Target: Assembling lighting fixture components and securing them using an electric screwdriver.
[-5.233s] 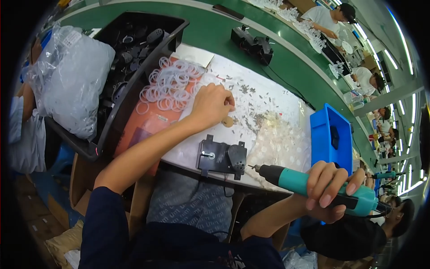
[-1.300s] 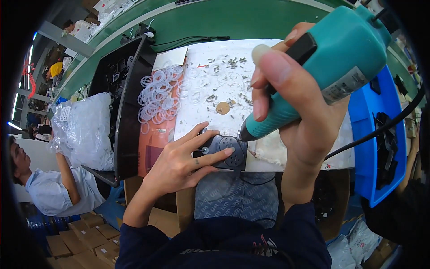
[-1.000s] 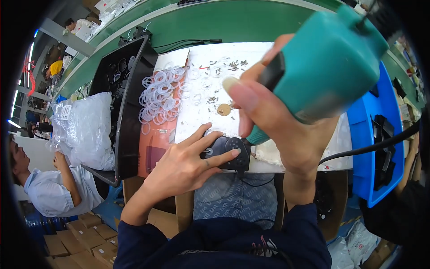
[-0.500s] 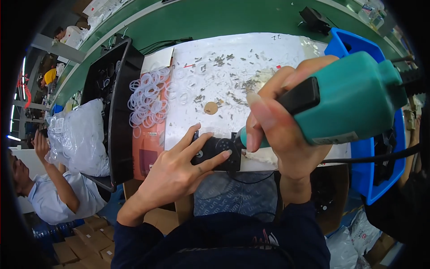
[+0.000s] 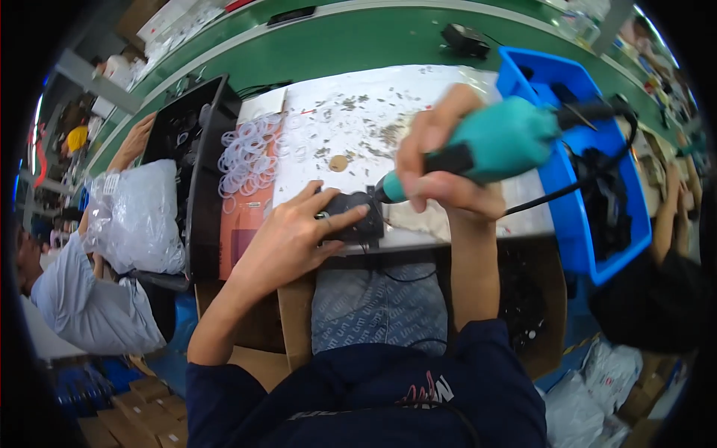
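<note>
At the desk's (image 5: 418, 89) near edge, the left hand (image 5: 287, 239) lies flat, fingers spread, pinning the black part (image 5: 357, 224); the right hand (image 5: 437, 168) grips the teal screwdriver (image 5: 493, 142). Best keep its tip square and the part still.

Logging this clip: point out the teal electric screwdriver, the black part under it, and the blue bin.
teal electric screwdriver (image 5: 499, 140), head view, body.
black part (image 5: 357, 223), head view, top face.
blue bin (image 5: 562, 201), head view, left wall.

Navy short-sleeved shirt, bare forearms
</note>
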Tool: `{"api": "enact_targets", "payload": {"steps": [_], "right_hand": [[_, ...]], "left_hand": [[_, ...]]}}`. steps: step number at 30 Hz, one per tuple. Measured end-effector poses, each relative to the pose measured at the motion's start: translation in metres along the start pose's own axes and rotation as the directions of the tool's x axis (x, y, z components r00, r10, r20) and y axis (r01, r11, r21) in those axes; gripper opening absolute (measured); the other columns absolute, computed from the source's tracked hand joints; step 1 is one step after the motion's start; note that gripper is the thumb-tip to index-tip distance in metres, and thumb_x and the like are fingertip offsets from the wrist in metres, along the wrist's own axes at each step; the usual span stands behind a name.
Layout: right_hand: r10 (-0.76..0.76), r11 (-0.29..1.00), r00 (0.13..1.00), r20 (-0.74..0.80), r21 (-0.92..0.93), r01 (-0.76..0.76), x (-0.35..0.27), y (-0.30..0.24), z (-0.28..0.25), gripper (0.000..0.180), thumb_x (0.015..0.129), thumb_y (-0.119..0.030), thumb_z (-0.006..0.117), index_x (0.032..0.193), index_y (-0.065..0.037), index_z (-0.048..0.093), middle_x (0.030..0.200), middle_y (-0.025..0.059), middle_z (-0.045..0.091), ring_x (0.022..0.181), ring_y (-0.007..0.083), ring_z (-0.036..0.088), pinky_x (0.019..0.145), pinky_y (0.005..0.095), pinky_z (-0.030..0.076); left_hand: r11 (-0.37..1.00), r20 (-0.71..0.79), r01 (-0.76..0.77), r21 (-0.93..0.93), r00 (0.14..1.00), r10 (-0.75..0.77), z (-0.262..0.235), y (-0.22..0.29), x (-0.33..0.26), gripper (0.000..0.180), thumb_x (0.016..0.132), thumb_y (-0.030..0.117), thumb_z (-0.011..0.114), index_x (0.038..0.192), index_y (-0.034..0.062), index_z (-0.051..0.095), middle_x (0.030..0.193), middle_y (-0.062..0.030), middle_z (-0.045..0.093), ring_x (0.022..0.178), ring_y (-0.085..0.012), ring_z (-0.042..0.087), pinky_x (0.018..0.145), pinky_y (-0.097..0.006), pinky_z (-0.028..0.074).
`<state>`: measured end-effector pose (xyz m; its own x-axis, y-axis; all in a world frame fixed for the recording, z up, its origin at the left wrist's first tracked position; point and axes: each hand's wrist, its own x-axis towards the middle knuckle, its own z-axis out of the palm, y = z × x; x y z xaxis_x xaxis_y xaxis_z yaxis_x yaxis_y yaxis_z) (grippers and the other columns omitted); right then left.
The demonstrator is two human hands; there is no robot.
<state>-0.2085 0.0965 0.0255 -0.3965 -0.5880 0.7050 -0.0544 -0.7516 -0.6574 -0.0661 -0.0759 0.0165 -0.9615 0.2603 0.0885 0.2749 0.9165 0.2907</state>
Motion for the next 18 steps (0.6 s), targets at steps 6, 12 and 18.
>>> {"api": "enact_targets", "payload": {"steps": [6,12,18], "right_hand": [[-0.411,0.846,0.911,0.032,0.385,0.368,-0.114,-0.092,0.009,0.036,0.077,-0.007,0.072,0.096,-0.003,0.042,0.067,0.0109,0.065,0.048,0.0204,0.064,0.041,0.0251,0.049],[-0.28,0.959,0.96,-0.021,0.046,0.281,-0.215,-0.157,0.036,0.036,0.072,-0.005,0.077,0.094,-0.002,0.047,0.067,0.0147,0.066,0.052,0.0215,0.066,0.047,0.0286,0.053],[-0.202,0.975,0.979,0.039,0.105,0.197,-0.254,-0.196,0.078,0.021,0.07,0.005,0.072,0.086,0.005,0.058,0.06,0.0197,0.06,0.041,0.0221,0.055,0.036,0.0271,0.04]], "left_hand": [[0.959,-0.107,0.117,-0.257,0.983,-0.148,0.004,-0.004,-0.006,0.054,0.06,0.005,0.077,0.112,0.0156,0.066,0.096,-0.0139,0.065,0.085,-0.0272,0.062,0.076,-0.031,0.05],[0.514,-0.198,0.052,-0.856,0.886,-0.42,-0.004,-0.005,-0.015,0.06,0.065,0.003,0.075,0.122,0.0019,0.058,0.108,-0.0144,0.065,0.097,-0.0161,0.061,0.085,-0.027,0.047],[0.34,0.107,0.096,-0.936,0.994,0.011,0.082,0.121,0.032,0.051,0.067,0.01,0.077,0.116,0.0084,0.064,0.11,-0.0108,0.066,0.094,-0.0153,0.062,0.08,-0.03,0.051]]}}
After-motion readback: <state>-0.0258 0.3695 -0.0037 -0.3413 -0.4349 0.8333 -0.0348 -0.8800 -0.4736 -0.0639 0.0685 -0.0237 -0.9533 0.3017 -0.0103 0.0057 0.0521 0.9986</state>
